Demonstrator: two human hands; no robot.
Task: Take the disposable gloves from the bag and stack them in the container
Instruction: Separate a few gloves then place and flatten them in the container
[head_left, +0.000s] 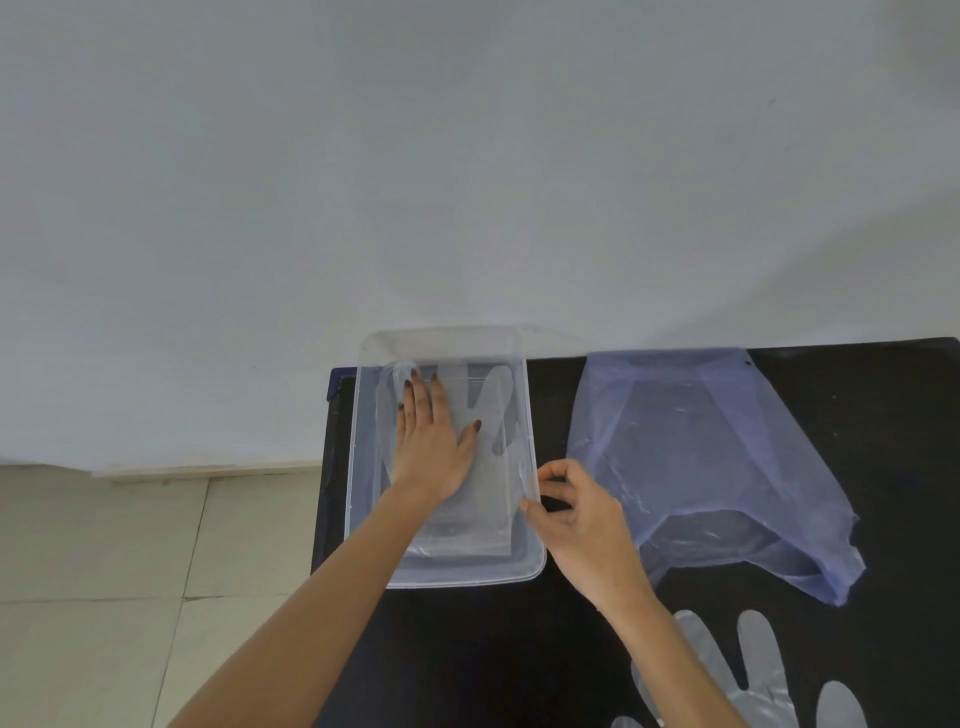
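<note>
A clear plastic container sits at the left end of a black table. Transparent disposable gloves lie flat inside it. My left hand presses down on the gloves, palm flat and fingers spread. My right hand pinches the container's right rim between thumb and fingers. To the right lies a pale blue plastic bag, flattened, its mouth toward me. More clear gloves lie spread on the table near the bottom right, beside my right forearm.
A white wall rises behind the table. Beige floor tiles show at the lower left, past the table's left edge, which runs just beside the container.
</note>
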